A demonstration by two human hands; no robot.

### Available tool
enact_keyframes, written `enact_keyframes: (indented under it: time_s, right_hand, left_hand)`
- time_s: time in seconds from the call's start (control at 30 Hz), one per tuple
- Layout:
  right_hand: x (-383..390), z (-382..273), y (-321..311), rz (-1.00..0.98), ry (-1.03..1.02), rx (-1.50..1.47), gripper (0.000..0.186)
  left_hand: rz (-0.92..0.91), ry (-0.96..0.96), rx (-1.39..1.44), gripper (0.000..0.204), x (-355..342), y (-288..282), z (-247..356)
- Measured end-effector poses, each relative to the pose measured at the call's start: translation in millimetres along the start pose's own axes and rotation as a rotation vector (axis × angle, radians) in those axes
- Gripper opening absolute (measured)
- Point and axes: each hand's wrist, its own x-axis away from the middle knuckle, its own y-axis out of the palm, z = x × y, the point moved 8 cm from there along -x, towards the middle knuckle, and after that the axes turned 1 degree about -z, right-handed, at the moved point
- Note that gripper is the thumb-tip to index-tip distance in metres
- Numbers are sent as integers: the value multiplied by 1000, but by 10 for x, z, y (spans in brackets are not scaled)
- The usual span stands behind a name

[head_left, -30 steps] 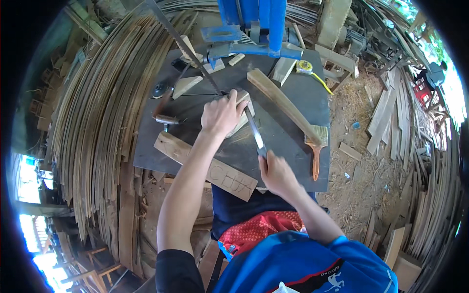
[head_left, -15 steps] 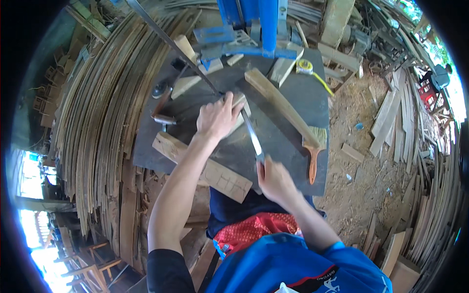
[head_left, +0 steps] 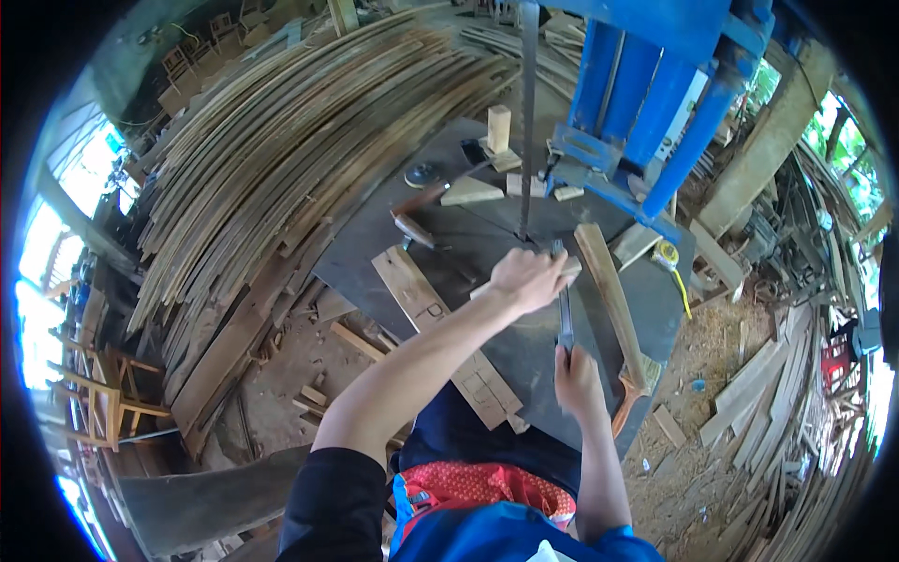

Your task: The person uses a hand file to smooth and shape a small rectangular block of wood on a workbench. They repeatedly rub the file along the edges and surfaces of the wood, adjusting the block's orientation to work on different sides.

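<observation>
My left hand (head_left: 526, 280) is closed over a small wood block (head_left: 570, 269), pressing it down on the dark saw table (head_left: 468, 229); fingers hide most of the block. In my right hand (head_left: 578, 379) is the handle of a long, flat, file-like metal tool (head_left: 565, 314). Its blade points away from me and runs across the block's right end, close to my left fingertips. Just beyond the left hand, the upright band saw blade (head_left: 528, 122) meets the table. A marked wood board (head_left: 485, 384) lies under my left forearm.
Right of the tool lie a long wood bar (head_left: 611, 290), a brush (head_left: 629, 401) and a yellow tape measure (head_left: 666, 254). A clamp-like tool (head_left: 412, 228) sits at left, near wood offcuts (head_left: 470, 191). The blue saw frame (head_left: 623, 94) rises behind; stacked planks (head_left: 309, 140) fill the left.
The view has turned, shifting the table and saw rightward in the picture. The metal tool now reaches farther past the block. Both hands keep their grips.
</observation>
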Motion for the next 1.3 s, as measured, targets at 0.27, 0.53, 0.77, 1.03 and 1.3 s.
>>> enact_keyframes:
  time_s: [0.27,0.53,0.77,1.03,1.3]
  right_hand:
    - [405,-69,152,16,-18,137,29]
    - [-453,75,147,-26,-10,15,45]
    - [233,94,109,174,-192,196,43]
    - [7,88,122,133,-95,126,38]
    - [-208,75,81,60,-79,26,36]
  left_hand:
    - [36,-8,-1,43,-32,-63,-175]
    - [-147,-15,58,48,-6,12,-63]
    - [-25,29,-49,45,-15,72,40]
    - [45,154,-48,47,107,85,127]
    - [27,175,-87,54,43,45,140]
